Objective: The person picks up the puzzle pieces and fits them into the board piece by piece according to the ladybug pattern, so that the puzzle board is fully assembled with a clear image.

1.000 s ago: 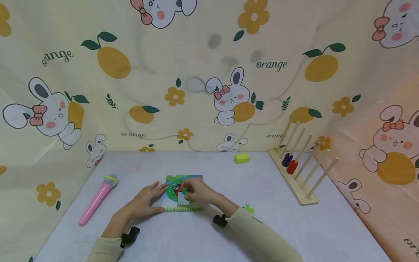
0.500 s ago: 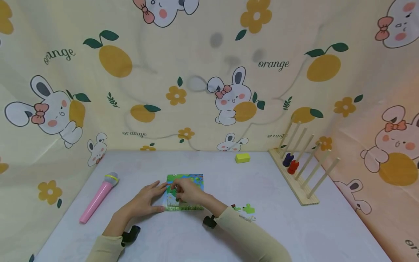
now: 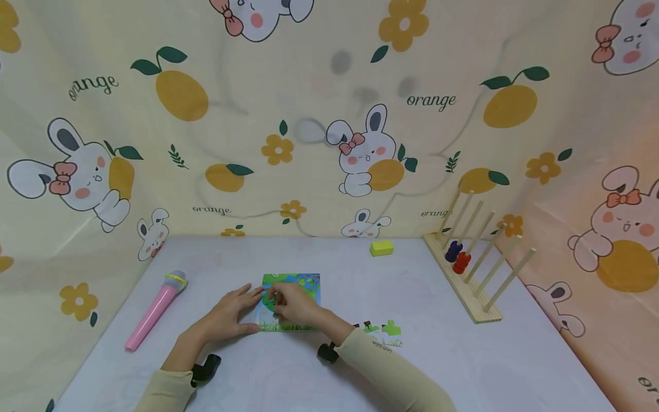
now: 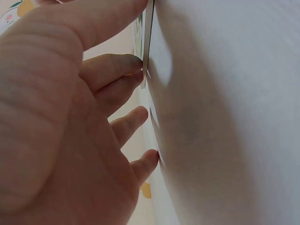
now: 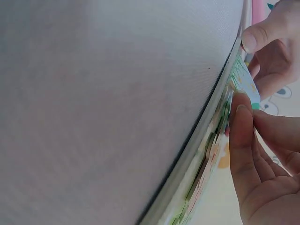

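From the head view, the puzzle board [image 3: 311, 282] lies flat on the table [image 3: 247, 383], printed with grass and green leaves. The left hand [image 3: 229, 317] sits at its nine o'clock edge, fingers extended and resting against it, its grip released. The right hand [image 3: 294, 303] is over the board, thumb and fingertips drawn together; whether its grip is grasping a piece is hidden. Loose puzzle pieces [image 3: 391, 328] lie between three and four o'clock from the board, partly covered by the right sleeve [image 3: 393, 375]. At nine o'clock, beyond the left hand, is a pink toy microphone [image 3: 157, 312]; at two o'clock, a yellow block [image 3: 381, 248]; at three o'clock, well apart, a wooden peg rack [image 3: 483, 297] with dark blue beads [image 3: 453, 252] and red beads [image 3: 461, 262].

In the left wrist view, the board's edge comes in at twelve o'clock. The thumb and nearer fingertips touch it, the other fingers spread below.

In the right wrist view, the board slants from six o'clock up toward two. The right hand is at four o'clock, fingertips close against the board's printed surface; the left hand is at two, its thumb on the far corner.
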{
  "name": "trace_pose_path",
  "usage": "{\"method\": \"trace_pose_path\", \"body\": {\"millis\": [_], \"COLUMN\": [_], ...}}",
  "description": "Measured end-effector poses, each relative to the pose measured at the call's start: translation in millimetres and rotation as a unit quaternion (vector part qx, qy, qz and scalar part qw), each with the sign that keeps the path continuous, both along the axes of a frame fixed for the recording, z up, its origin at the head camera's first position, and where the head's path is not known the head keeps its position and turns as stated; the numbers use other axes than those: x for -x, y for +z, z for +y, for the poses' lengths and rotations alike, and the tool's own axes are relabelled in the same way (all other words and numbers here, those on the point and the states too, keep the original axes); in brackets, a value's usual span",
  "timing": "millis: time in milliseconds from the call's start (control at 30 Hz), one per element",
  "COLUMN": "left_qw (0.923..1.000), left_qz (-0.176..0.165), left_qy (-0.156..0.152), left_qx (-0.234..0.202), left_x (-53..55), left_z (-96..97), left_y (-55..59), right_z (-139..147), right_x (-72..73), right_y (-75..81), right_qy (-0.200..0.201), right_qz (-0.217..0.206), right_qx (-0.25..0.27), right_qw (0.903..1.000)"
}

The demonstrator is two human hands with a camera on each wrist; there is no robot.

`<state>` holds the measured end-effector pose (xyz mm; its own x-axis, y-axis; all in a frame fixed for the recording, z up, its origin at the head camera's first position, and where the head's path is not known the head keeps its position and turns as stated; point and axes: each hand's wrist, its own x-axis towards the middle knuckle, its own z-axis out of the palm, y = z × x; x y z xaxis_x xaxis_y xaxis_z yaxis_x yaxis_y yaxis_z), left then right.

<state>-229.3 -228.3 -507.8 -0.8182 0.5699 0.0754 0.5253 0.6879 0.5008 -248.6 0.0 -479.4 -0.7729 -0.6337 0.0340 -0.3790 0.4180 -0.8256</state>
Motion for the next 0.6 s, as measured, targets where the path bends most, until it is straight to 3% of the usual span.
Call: {"method": "trace_pose_path", "body": {"millis": [200, 333, 600], "left_qw": [1.0, 1.0, 1.0], "left_qz": [0.004, 0.005, 0.007], "left_qy": [0.002, 0.001, 0.004], "left_qx": [0.002, 0.002, 0.004], "left_x": [-0.1, -1.3, -2.0], "left_z": [0.4, 1.2, 1.7], "left_y": [0.5, 1.9, 2.2], "right_z": [0.9, 0.1, -4.2], "right_x": [1.0, 0.2, -0.5], "right_y": [0.5, 2.0, 3.6], "right_qy": [-0.012, -0.02, -0.026], "right_qz": [0.051, 0.096, 0.146], "right_qx": [-0.041, -0.081, -0.127], "right_qw": [0.9978, 0.9918, 0.9807]}}
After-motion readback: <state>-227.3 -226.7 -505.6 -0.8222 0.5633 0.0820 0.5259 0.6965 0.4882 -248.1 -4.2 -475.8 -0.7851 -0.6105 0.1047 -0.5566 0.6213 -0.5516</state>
